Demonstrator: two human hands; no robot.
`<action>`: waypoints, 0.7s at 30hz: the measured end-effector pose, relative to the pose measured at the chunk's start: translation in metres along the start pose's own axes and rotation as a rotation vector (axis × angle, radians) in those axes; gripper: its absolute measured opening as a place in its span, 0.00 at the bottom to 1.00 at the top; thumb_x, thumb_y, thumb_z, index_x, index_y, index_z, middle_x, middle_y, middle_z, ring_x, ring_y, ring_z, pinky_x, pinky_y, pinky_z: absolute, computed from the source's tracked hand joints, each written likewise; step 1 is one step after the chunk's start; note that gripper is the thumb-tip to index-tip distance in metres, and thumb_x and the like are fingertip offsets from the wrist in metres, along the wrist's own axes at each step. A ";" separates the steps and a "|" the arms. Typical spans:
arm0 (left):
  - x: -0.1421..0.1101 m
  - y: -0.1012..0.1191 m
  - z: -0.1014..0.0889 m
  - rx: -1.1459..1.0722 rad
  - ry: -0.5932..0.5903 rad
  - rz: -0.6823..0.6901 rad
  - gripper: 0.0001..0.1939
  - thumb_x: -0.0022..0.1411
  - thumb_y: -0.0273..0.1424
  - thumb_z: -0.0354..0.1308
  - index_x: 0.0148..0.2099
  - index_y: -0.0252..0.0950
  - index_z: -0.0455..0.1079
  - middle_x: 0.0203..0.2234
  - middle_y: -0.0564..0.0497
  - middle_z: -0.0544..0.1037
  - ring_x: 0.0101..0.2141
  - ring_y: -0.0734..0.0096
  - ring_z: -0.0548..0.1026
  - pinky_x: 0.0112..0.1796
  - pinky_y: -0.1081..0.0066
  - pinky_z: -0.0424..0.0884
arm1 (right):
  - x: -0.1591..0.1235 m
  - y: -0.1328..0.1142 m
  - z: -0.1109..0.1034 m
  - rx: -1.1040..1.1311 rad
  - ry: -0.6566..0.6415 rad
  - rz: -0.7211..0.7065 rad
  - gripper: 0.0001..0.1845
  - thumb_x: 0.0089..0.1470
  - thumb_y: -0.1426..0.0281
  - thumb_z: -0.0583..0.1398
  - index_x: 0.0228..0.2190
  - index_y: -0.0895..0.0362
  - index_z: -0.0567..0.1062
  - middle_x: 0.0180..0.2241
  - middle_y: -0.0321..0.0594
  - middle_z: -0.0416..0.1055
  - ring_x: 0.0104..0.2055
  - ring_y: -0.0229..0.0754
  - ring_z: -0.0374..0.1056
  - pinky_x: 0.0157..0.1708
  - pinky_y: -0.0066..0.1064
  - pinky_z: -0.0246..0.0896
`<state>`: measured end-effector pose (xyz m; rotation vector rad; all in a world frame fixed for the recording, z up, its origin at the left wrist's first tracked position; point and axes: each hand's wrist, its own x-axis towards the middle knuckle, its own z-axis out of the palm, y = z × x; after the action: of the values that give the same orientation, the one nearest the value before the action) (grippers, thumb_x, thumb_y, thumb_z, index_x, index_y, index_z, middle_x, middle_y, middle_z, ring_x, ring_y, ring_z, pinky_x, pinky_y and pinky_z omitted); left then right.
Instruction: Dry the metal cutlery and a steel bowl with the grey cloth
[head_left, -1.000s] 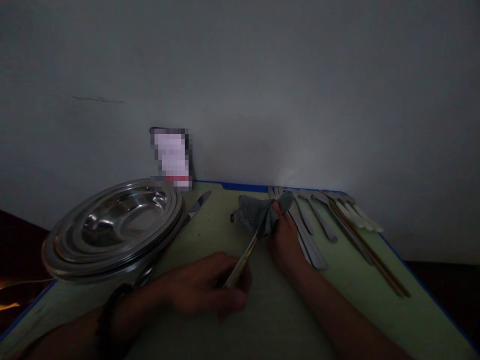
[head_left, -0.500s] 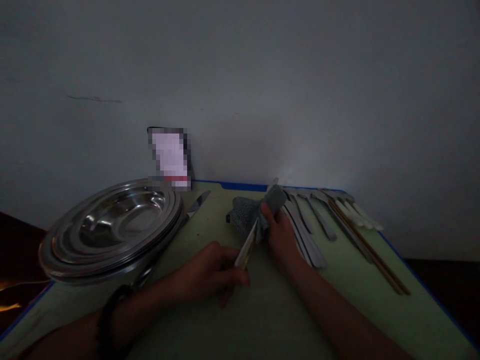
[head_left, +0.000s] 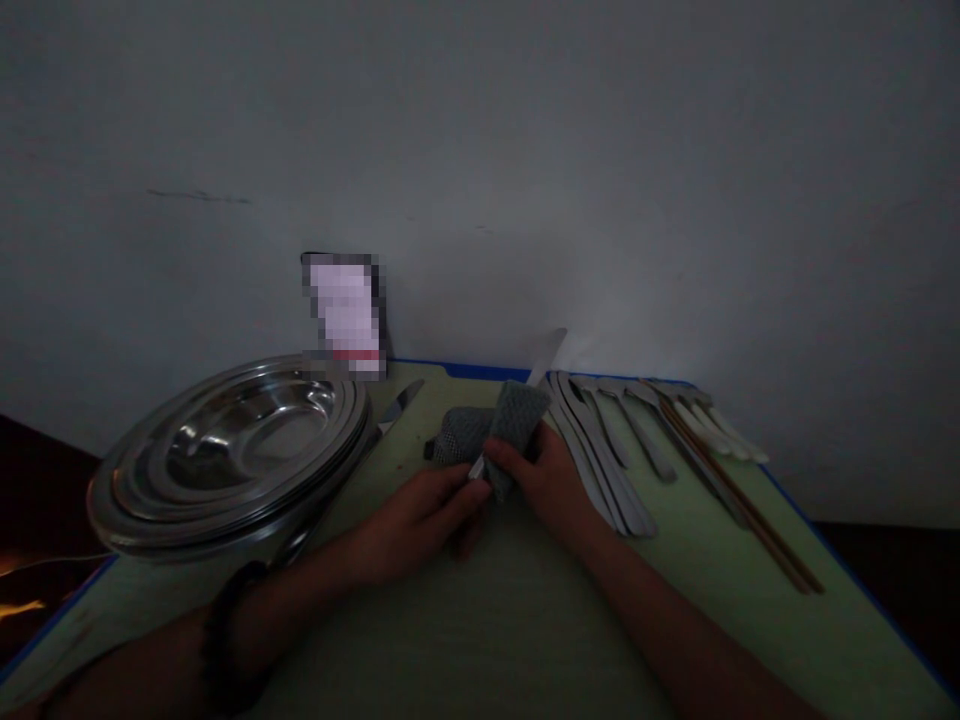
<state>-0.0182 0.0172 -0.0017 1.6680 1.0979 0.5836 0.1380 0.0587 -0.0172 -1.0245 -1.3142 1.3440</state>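
A table knife (head_left: 548, 355) slants up over the middle of the table, its blade tip pointing away from me. My left hand (head_left: 416, 520) pinches it at the handle end, mostly hidden by the fingers. Wrapped around the knife's middle is a grey textured cloth (head_left: 517, 412), pressed there by my right hand (head_left: 551, 475), thumb on top. A loose fold of the cloth hangs to the left. Just right of my right hand lie several knives (head_left: 600, 470) side by side.
At left stand stacked steel dishes (head_left: 142, 500), with another knife (head_left: 401, 402) beside them. A blurred-out phone-like screen (head_left: 349, 310) leans on the wall. Spoons (head_left: 649, 450), brown chopsticks (head_left: 765, 530) and white-handled utensils (head_left: 724, 435) lie at right on the green table (head_left: 540, 640).
My right hand and the cloth have slid down the knife towards my left hand, baring more of the blade tip. My left hand has shifted slightly up and still grips the handle end.
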 end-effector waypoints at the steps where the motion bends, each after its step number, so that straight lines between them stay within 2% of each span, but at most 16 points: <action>1: -0.001 0.001 0.000 -0.020 -0.014 0.014 0.20 0.65 0.41 0.42 0.26 0.36 0.62 0.19 0.57 0.67 0.22 0.77 0.65 0.27 0.76 0.63 | 0.000 -0.001 0.000 0.010 0.004 -0.008 0.21 0.41 0.61 0.65 0.37 0.57 0.69 0.40 0.44 0.75 0.42 0.44 0.71 0.44 0.37 0.65; 6: -0.003 0.003 0.000 -0.032 -0.080 0.013 0.19 0.66 0.39 0.41 0.28 0.36 0.62 0.20 0.56 0.67 0.23 0.76 0.66 0.27 0.75 0.63 | 0.000 -0.002 0.000 -0.002 -0.008 -0.004 0.24 0.38 0.62 0.66 0.39 0.57 0.69 0.40 0.44 0.74 0.41 0.45 0.71 0.42 0.37 0.65; 14: -0.002 0.002 0.004 0.065 -0.006 0.005 0.17 0.65 0.38 0.40 0.27 0.36 0.60 0.17 0.58 0.65 0.20 0.77 0.64 0.24 0.76 0.61 | -0.002 0.002 -0.001 -0.080 -0.070 -0.037 0.26 0.39 0.62 0.66 0.40 0.56 0.68 0.41 0.44 0.73 0.42 0.45 0.70 0.43 0.38 0.64; 21: -0.001 0.003 0.003 -0.001 -0.020 -0.030 0.18 0.65 0.40 0.41 0.29 0.36 0.61 0.16 0.58 0.65 0.19 0.77 0.63 0.22 0.77 0.60 | -0.003 0.000 -0.001 -0.118 -0.063 -0.052 0.27 0.39 0.60 0.66 0.41 0.56 0.68 0.41 0.43 0.72 0.43 0.45 0.69 0.43 0.37 0.63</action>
<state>-0.0149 0.0144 0.0003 1.6505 1.1063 0.5470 0.1393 0.0558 -0.0172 -1.0274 -1.4720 1.2818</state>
